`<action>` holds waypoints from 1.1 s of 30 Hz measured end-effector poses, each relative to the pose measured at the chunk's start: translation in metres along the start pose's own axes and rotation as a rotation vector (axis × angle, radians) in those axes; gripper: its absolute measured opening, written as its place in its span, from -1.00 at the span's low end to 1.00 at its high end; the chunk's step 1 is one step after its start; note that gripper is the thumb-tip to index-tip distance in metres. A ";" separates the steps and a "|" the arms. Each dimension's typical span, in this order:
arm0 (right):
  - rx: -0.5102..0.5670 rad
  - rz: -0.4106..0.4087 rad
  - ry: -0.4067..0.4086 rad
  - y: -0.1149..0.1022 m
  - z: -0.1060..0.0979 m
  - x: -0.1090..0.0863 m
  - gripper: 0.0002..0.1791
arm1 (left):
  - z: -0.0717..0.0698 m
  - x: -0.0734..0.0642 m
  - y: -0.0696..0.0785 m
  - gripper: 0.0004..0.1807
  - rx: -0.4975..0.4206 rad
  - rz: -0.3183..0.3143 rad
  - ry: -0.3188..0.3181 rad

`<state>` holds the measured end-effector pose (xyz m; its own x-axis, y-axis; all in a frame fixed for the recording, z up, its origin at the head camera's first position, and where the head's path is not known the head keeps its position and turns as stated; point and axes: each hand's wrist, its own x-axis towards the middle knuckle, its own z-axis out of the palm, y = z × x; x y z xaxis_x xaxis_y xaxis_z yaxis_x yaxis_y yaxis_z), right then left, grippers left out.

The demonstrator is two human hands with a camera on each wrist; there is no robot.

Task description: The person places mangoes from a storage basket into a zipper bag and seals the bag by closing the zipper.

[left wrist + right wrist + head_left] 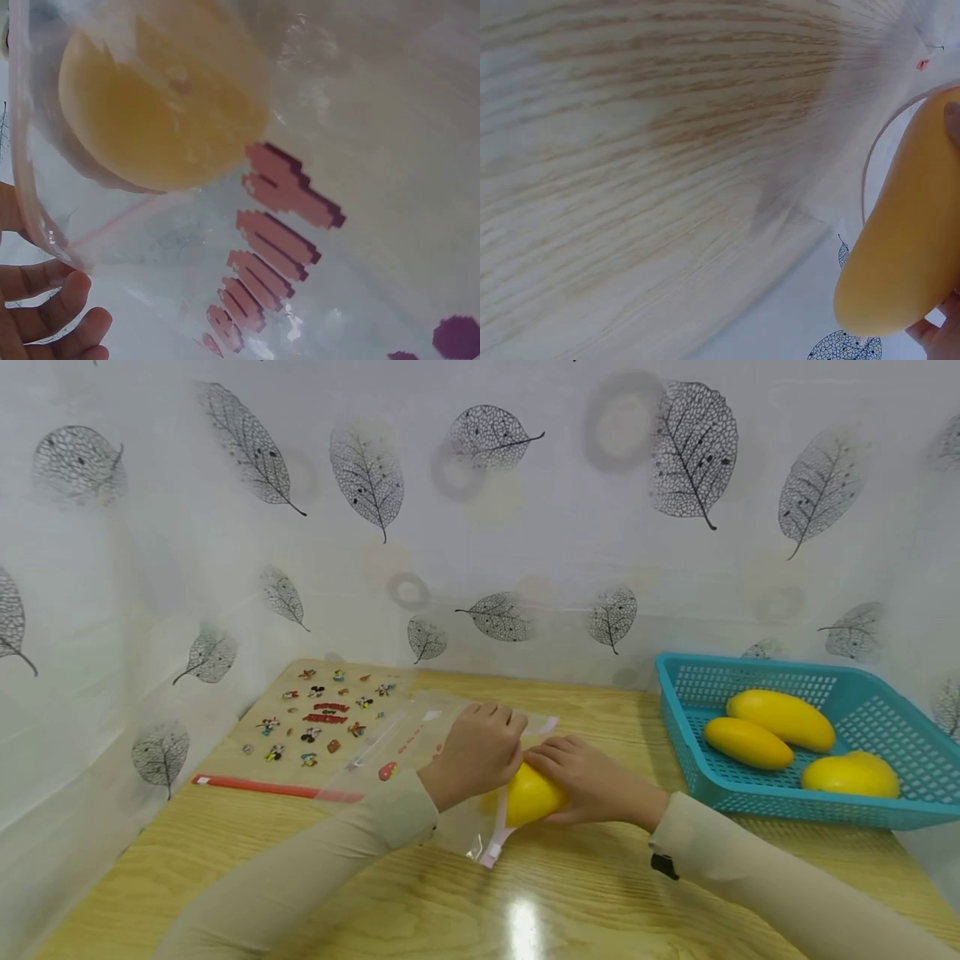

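Observation:
My left hand (477, 753) pinches the mouth edge of a clear zipper bag (456, 837). The bag has a pale pink-white zipper strip and reddish lettering, plainer in the left wrist view, where the fingers (64, 307) curl at its rim. A yellow mango (534, 797) lies partly inside the bag's open mouth, and one end shows through the film. My right hand (596, 783) grips the mango's outer end from the right. In the right wrist view the mango (900, 247) sits at the bag's mouth; most of that hand is out of frame.
A turquoise basket (693, 760) with three more mangoes (780, 720) stands at the right. Flat on the wooden table (405, 910) at the left lies another clear bag with cartoon prints and a red zipper (277, 788). A leaf-patterned curtain (540, 552) encloses the back and sides.

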<state>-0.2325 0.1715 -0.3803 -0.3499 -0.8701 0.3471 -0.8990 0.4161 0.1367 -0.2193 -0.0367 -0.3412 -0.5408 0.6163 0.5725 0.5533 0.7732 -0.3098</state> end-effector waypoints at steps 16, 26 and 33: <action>-0.055 -0.084 -0.030 -0.002 0.003 0.013 -0.13 | 0.000 -0.001 0.001 -0.85 0.009 0.003 0.012; -0.067 -0.171 -0.013 -0.003 0.009 0.019 -0.10 | 0.001 -0.001 0.001 -0.84 0.015 0.020 0.042; -0.076 -0.186 -0.087 -0.002 0.016 0.021 -0.08 | -0.003 -0.001 0.001 -0.85 -0.002 0.014 0.037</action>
<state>-0.2423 0.1475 -0.3884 -0.2041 -0.9520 0.2283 -0.9289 0.2620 0.2618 -0.2165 -0.0363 -0.3401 -0.5091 0.6210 0.5960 0.5618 0.7643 -0.3165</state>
